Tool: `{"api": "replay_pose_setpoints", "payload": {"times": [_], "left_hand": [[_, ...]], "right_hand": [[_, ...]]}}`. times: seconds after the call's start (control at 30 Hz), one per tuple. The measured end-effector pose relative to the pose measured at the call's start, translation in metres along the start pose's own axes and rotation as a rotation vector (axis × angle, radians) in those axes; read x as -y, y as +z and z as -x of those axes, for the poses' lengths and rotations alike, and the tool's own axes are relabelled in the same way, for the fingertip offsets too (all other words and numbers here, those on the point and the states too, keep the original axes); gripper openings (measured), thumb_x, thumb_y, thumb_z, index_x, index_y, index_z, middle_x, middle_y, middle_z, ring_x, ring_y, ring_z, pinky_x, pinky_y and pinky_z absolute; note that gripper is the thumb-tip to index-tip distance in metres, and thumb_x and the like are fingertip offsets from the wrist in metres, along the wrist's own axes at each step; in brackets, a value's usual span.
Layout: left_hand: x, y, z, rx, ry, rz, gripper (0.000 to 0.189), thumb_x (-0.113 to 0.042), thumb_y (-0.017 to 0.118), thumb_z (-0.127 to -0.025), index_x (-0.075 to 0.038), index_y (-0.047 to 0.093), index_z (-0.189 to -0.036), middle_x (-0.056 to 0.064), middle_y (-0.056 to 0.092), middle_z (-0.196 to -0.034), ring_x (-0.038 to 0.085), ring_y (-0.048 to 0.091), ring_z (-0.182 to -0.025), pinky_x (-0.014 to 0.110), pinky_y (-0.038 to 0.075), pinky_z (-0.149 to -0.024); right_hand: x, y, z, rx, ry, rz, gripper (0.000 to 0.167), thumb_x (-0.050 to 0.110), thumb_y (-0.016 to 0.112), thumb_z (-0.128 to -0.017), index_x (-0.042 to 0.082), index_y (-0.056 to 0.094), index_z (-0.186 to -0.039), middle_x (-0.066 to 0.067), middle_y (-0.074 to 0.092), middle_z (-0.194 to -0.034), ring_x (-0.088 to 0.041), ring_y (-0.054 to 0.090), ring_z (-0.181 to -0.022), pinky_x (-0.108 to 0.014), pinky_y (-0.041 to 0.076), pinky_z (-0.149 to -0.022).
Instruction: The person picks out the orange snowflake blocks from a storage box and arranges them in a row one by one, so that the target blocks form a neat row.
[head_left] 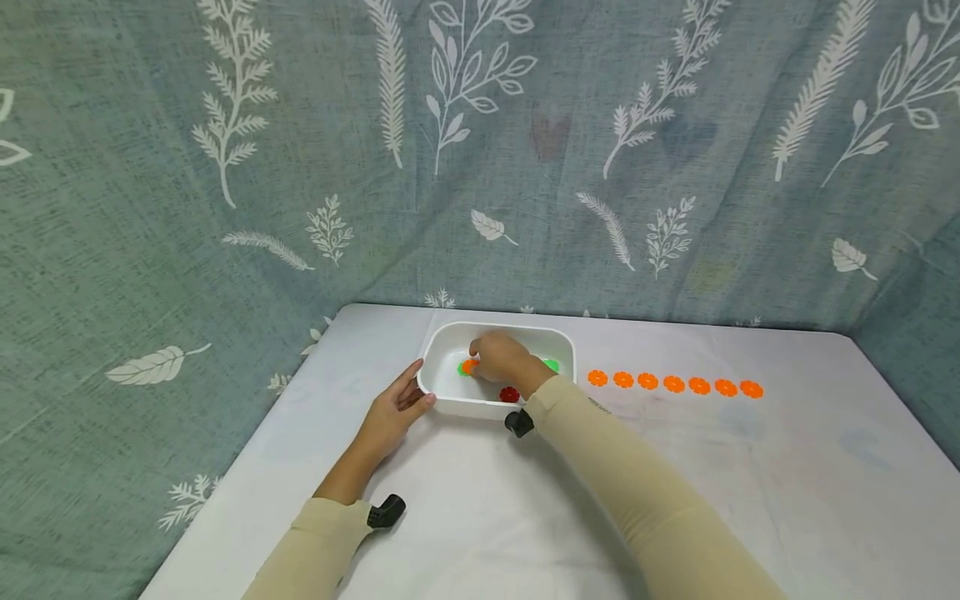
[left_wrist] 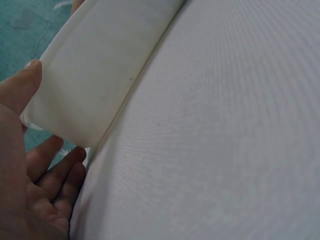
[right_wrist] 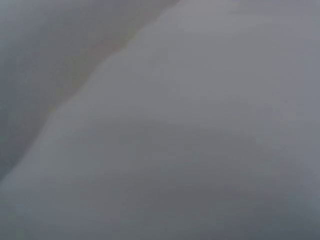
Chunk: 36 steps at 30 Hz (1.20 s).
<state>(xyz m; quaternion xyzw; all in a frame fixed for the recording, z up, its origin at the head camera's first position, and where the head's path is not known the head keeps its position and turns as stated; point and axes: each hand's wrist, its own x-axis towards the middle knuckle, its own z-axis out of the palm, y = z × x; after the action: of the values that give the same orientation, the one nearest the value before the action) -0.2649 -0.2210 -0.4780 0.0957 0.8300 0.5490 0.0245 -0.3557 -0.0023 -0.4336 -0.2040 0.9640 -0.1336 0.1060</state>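
Observation:
My left hand point(head_left: 389, 422) grips the left end of a white plastic tray point(head_left: 465, 407), thumb at its near corner and fingers along the end wall. In the left wrist view, the thumb point(left_wrist: 27, 82) lies against the rim. My right hand point(head_left: 504, 358) reaches down inside the tray, fingers bent, with the fingertips right at an orange scalloped disc point(head_left: 469, 367). I cannot tell whether they pinch it. Green shows under that disc's edge. A red disc point(head_left: 509, 394) and a green disc point(head_left: 552, 365) lie near the right wrist. The right wrist view is a grey blur.
To the right of the tray, several orange discs point(head_left: 673, 384) lie in a row on the white-covered table point(head_left: 450, 517). Behind the table hangs a green curtain point(head_left: 480, 275) with a white leaf print. Each sleeve carries a small black camera point(head_left: 387, 511).

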Motion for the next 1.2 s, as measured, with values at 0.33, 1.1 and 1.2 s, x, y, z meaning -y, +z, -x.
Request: {"api": "replay_pose_setpoints", "payload": {"times": [0.33, 1.1, 1.2], "left_hand": [[-0.009, 0.001, 0.005, 0.004, 0.017, -0.01, 0.076, -0.027, 0.069, -0.093, -0.017, 0.027, -0.155, 0.016, 0.048, -0.143, 0.03, 0.049, -0.128, 0.043, 0.041, -0.105], [0.011, 0.002, -0.003, -0.02, 0.04, -0.034, 0.076, -0.038, 0.07, -0.091, -0.03, 0.029, -0.154, 0.007, 0.05, -0.143, 0.024, 0.049, -0.129, 0.043, 0.042, -0.104], [0.011, 0.003, -0.004, -0.017, 0.037, -0.023, 0.077, -0.037, 0.07, -0.09, -0.028, 0.028, -0.155, 0.006, 0.05, -0.143, 0.023, 0.049, -0.129, 0.041, 0.041, -0.105]], "right_hand": [[-0.004, 0.003, 0.0, -0.006, -0.01, 0.024, 0.014, 0.023, 0.068, -0.092, 0.013, 0.069, -0.102, 0.002, 0.062, -0.091, -0.017, 0.055, -0.085, -0.027, 0.047, -0.079], [-0.035, -0.005, 0.019, 0.024, 0.077, -0.23, 0.016, 0.018, 0.077, -0.084, 0.019, 0.067, -0.096, 0.003, 0.061, -0.092, -0.017, 0.054, -0.079, -0.026, 0.047, -0.069], [-0.042, -0.008, 0.021, 0.031, 0.079, -0.258, 0.018, 0.015, 0.077, -0.085, 0.018, 0.068, -0.1, 0.003, 0.062, -0.093, -0.016, 0.056, -0.078, -0.025, 0.048, -0.068]]}}
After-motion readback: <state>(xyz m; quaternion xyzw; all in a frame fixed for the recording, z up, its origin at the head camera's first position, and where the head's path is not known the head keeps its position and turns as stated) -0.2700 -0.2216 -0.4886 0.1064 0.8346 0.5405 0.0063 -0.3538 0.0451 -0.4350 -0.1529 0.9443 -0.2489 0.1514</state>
